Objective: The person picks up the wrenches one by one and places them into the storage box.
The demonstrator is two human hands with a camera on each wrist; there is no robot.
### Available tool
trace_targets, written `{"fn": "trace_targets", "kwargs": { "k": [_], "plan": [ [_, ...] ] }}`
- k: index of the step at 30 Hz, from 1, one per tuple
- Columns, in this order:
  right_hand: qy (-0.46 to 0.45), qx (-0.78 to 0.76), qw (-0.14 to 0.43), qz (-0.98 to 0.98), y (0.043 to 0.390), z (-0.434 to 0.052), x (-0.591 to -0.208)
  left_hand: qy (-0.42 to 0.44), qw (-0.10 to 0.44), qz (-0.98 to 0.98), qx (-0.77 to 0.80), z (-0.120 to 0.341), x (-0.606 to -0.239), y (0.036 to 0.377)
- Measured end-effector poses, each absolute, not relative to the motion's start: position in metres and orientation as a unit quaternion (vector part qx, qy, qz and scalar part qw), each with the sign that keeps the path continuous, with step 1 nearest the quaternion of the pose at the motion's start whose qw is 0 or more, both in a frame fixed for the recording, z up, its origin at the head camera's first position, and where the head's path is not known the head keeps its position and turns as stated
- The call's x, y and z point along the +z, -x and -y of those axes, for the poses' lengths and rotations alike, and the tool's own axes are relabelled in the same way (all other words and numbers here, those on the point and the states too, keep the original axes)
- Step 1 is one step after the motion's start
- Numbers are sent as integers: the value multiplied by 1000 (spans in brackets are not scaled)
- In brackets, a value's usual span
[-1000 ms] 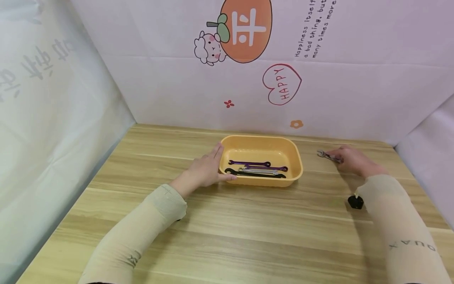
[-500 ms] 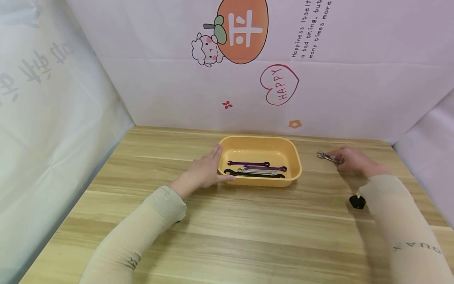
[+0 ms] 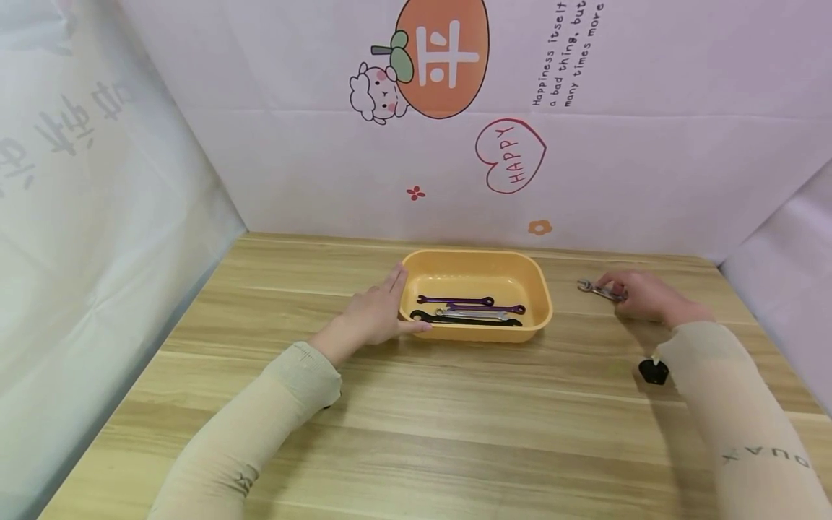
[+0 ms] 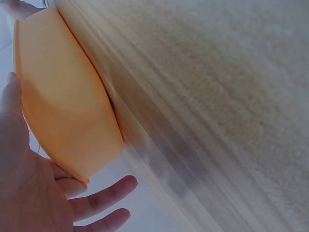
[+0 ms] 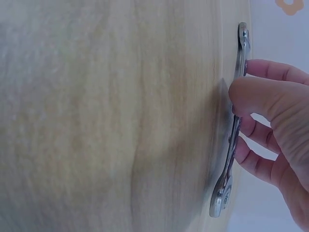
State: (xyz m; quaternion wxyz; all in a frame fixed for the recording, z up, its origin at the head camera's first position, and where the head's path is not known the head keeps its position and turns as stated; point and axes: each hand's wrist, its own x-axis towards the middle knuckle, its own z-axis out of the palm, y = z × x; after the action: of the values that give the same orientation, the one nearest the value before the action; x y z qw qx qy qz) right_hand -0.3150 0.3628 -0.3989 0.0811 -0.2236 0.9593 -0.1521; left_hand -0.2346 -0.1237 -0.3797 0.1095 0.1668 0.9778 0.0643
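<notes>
My left hand (image 3: 377,310) rests against the left end of a yellow plastic tray (image 3: 539,328), fingers fairly straight along that end and thumb on the front rim. From the left wrist view, the tray's outer wall (image 4: 72,106) fills the space beside the thumb, and two fingers extend past the corner. Inside lie purple wrenches (image 3: 455,300), a silver wrench (image 3: 477,314) and a long black wrench (image 3: 468,318). Right of the tray, my right hand (image 3: 643,295) pinches a silver wrench (image 5: 232,140) between thumb and fingers. Whether it touches the table cannot be told.
The wood-grain table (image 3: 416,433) runs up to a printed white backdrop (image 3: 312,159) close behind the tray. White sheets (image 3: 97,253) also hang at both sides. A small black object (image 3: 653,372) shows beside the right sleeve.
The right hand and its wrench have shifted very slightly. My left hand keeps its place on the tray. The whole view has tipped a little.
</notes>
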Motion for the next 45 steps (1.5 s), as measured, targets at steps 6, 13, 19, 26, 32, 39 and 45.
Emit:
{"fn": "trace_targets", "kwargs": {
  "k": [6,13,19,26,32,39,45],
  "plan": [
    [233,-152,68,-958,315,-364,-402,-166,106,-978,68,124,-381,235],
    [223,-162,84,-957,315,-363,-399,-167,103,-978,66,124,-383,236],
    [215,-169,110,-955,315,-356,-389,-166,103,-978,72,125,-382,235],
    [218,-170,130,-952,313,-349,-377,-165,103,-978,73,124,-381,234],
    [241,-157,117,-951,314,-343,-369,-163,104,-978,77,124,-380,234],
    [246,-156,113,-950,313,-334,-358,-162,103,-978,80,123,-380,234],
    [252,-172,128,-944,314,-324,-348,-164,107,-978,78,124,-380,235]
  ]
}}
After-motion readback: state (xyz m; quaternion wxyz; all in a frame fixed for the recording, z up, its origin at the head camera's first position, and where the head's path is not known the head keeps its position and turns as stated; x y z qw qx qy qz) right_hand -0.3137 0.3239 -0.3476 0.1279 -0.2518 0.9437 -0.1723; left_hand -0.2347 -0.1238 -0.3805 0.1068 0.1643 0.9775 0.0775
